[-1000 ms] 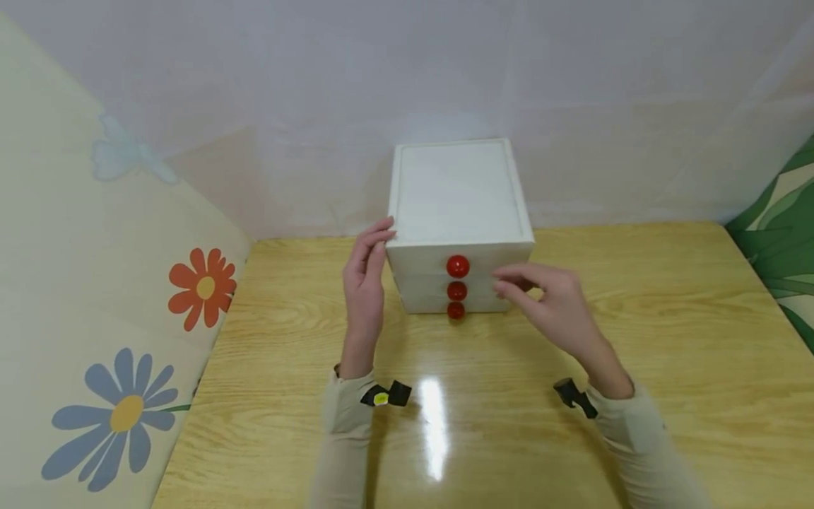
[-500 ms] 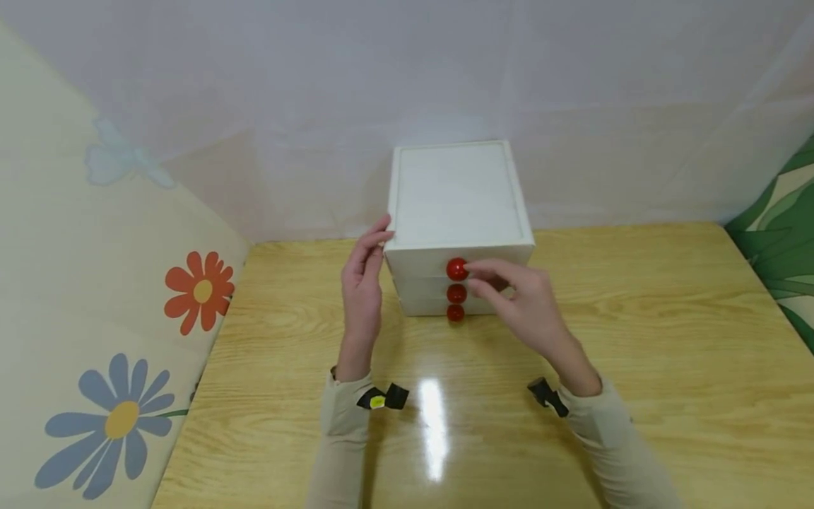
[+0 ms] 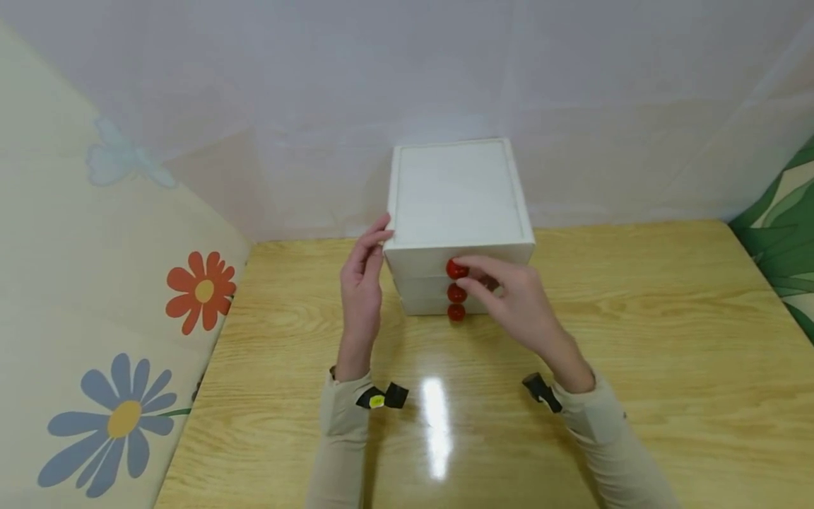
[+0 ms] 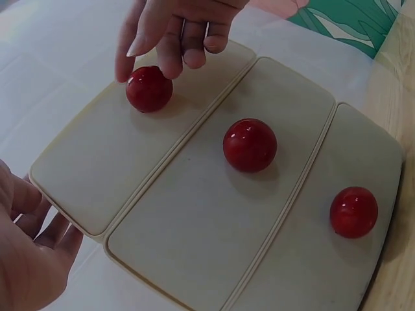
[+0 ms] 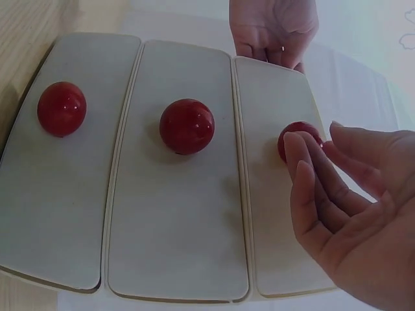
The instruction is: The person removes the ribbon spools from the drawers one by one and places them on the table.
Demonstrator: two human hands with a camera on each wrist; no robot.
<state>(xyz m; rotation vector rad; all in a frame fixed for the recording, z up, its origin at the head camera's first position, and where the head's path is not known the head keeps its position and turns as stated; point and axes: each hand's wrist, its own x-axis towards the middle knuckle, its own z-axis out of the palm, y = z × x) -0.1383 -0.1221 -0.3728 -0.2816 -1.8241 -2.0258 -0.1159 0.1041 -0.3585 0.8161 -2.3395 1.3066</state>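
Observation:
A white three-drawer box (image 3: pixel 454 191) stands with its drawers shut. Red round knobs run down its front: the top knob (image 3: pixel 456 268), the middle knob (image 3: pixel 456 293) and the bottom knob (image 3: pixel 456 312). My right hand (image 3: pixel 518 304) has its fingers and thumb round the top knob, which its fingers partly cover in the right wrist view. With fairly straight fingers, my left hand (image 3: pixel 362 290) touches the box's left side near the front top corner. Some of its fingertips are hidden behind the box edge in the left wrist view.
The box stands at the back of a wood-grain table (image 3: pixel 668 318), close to a pale cloth backdrop (image 3: pixel 305 127). A panel with painted flowers (image 3: pixel 203 291) borders the left side. Green leaf print (image 3: pixel 788 233) is at the right edge.
My right hand has moved left from the right side of the box front to the top knob, and its fingers now surround it. My left hand has stayed at the box.

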